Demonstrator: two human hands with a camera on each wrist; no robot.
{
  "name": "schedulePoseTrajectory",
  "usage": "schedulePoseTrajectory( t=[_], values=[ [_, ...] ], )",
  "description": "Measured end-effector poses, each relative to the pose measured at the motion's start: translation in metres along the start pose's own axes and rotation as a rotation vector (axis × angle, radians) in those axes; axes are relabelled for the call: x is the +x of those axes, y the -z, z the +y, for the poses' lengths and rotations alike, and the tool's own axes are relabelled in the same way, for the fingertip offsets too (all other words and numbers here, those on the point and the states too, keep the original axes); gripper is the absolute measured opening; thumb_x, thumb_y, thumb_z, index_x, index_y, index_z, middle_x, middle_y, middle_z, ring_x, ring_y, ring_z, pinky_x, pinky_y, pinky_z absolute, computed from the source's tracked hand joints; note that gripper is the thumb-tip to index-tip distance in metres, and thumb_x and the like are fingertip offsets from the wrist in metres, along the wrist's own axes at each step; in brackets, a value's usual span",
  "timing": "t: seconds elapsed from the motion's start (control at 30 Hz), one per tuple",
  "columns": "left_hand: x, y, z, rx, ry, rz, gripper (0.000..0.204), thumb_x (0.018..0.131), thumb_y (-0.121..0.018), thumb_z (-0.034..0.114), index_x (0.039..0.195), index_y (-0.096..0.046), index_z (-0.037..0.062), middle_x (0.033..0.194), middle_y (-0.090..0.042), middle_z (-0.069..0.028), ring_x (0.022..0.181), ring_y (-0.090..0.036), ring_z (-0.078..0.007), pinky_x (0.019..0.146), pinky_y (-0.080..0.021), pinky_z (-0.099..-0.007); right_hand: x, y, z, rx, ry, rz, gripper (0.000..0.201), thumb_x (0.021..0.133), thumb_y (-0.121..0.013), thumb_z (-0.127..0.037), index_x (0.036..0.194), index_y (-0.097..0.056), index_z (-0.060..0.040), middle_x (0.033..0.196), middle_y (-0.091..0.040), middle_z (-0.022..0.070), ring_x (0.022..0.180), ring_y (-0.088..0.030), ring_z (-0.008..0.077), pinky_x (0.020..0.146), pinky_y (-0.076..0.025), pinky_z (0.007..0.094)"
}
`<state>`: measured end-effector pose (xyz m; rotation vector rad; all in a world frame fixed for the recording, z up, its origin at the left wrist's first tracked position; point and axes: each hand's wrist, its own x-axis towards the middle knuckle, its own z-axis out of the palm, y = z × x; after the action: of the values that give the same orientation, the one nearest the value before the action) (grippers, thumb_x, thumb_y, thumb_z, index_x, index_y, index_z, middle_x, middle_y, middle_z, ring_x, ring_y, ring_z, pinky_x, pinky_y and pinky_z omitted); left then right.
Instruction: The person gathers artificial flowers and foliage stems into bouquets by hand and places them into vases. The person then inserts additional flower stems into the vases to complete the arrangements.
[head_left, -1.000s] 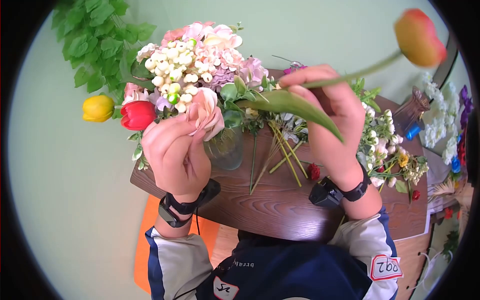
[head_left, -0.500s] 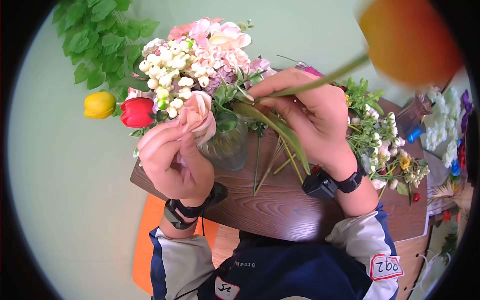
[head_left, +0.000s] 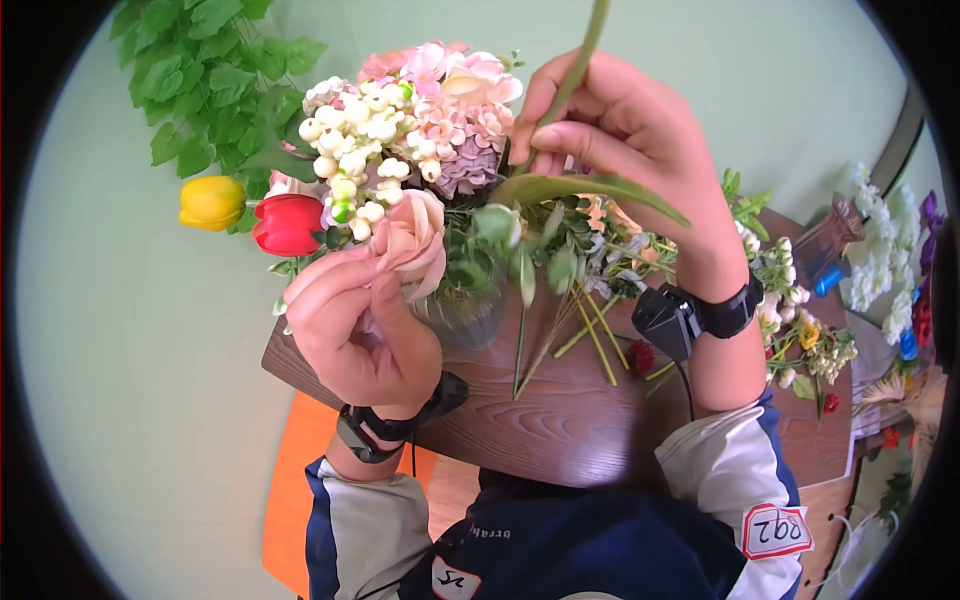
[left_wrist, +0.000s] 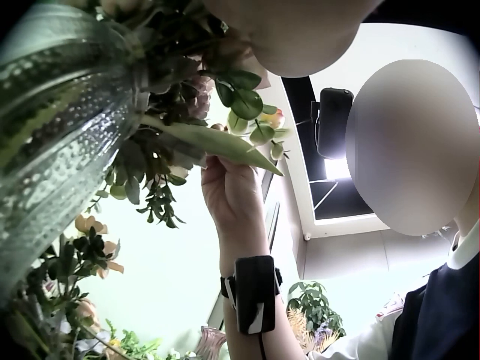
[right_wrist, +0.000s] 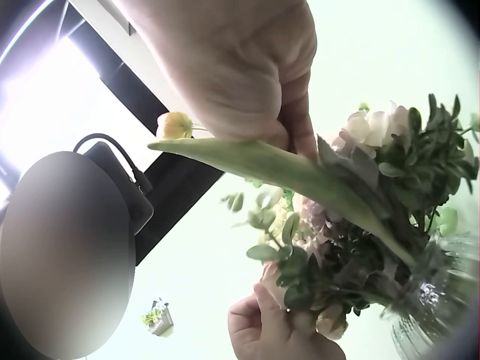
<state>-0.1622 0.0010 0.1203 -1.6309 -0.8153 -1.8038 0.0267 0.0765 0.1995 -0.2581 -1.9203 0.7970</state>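
A ribbed glass vase point(head_left: 470, 315) holds a full bouquet of artificial flowers. At its front my left hand point(head_left: 365, 335) pinches a pale pink rose point(head_left: 412, 238) between thumb and fingers. My right hand point(head_left: 640, 150), above the vase's right side, pinches the green stem point(head_left: 580, 70) of a tulip. That tulip's long leaf point(head_left: 610, 187) hangs below the hand. In the head view its bloom lies outside the frame; the right wrist view shows a yellowish bloom point(right_wrist: 176, 124) beyond the hand. In that view the leaf point(right_wrist: 300, 174) slants down to the vase mouth.
Left of the bouquet stick out a yellow tulip point(head_left: 211, 203) and a red tulip point(head_left: 287, 225). Cut stems point(head_left: 597, 340) and white flowers point(head_left: 785, 310) lie on the dark wooden table point(head_left: 540, 430). A brownish vase point(head_left: 828, 235) is at the far right. Green leaves point(head_left: 190, 80) hang on the wall.
My right hand first moved left toward the bouquet, then rose with the tulip, whose stem now points upward and bloom has left the head view. My left hand keeps holding the rose.
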Motion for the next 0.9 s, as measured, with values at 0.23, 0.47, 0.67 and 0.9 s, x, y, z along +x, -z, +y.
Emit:
schedulePoseTrajectory(
  t=[0.23, 0.47, 0.67, 0.9],
  values=[
    [0.001, 0.000, -0.002, -0.017, 0.006, 0.003, 0.007, 0.086, -0.053, 0.002, 0.088, -0.047, -0.0017, 0.088, -0.054, -0.0124, 0.084, -0.055, -0.0247, 0.075, -0.045, -0.0344, 0.014, 0.006, -0.013, -0.016, 0.019, -0.038, 0.012, 0.085, -0.048, 0.005, 0.097, -0.050, 0.0020, 0.081, -0.060, 0.0081, 0.077, -0.059, 0.0125, 0.070, -0.048, 0.0238],
    [0.003, -0.004, 0.000, -0.022, 0.020, 0.011, 0.007, 0.086, -0.053, 0.001, 0.088, -0.047, -0.0009, 0.087, -0.054, -0.0119, 0.083, -0.055, -0.0243, 0.075, -0.045, -0.0344, 0.010, -0.006, 0.000, 0.087, 0.000, 0.003, 0.010, 0.083, -0.048, 0.008, 0.091, -0.052, 0.0020, 0.079, -0.059, 0.0054, 0.079, -0.060, 0.0100, 0.070, -0.047, 0.0214],
    [0.003, -0.002, -0.001, -0.017, 0.004, 0.005, 0.007, 0.086, -0.053, 0.001, 0.087, -0.047, -0.0007, 0.086, -0.054, -0.0118, 0.082, -0.055, -0.0240, 0.073, -0.045, -0.0338, 0.001, -0.006, 0.002, 0.114, 0.041, 0.080, 0.007, 0.083, -0.051, 0.005, 0.090, -0.052, 0.0016, 0.079, -0.061, 0.0060, 0.075, -0.060, 0.0099, 0.068, -0.048, 0.0218],
    [0.002, -0.003, 0.003, -0.007, -0.017, -0.028, 0.007, 0.086, -0.053, 0.001, 0.087, -0.046, -0.0007, 0.086, -0.054, -0.0117, 0.081, -0.056, -0.0242, 0.073, -0.046, -0.0334, 0.011, -0.006, 0.007, -0.118, -0.023, -0.078, 0.009, 0.086, -0.049, 0.004, 0.093, -0.051, 0.0010, 0.081, -0.062, 0.0066, 0.075, -0.060, 0.0112, 0.064, -0.047, 0.0211]
  ],
)
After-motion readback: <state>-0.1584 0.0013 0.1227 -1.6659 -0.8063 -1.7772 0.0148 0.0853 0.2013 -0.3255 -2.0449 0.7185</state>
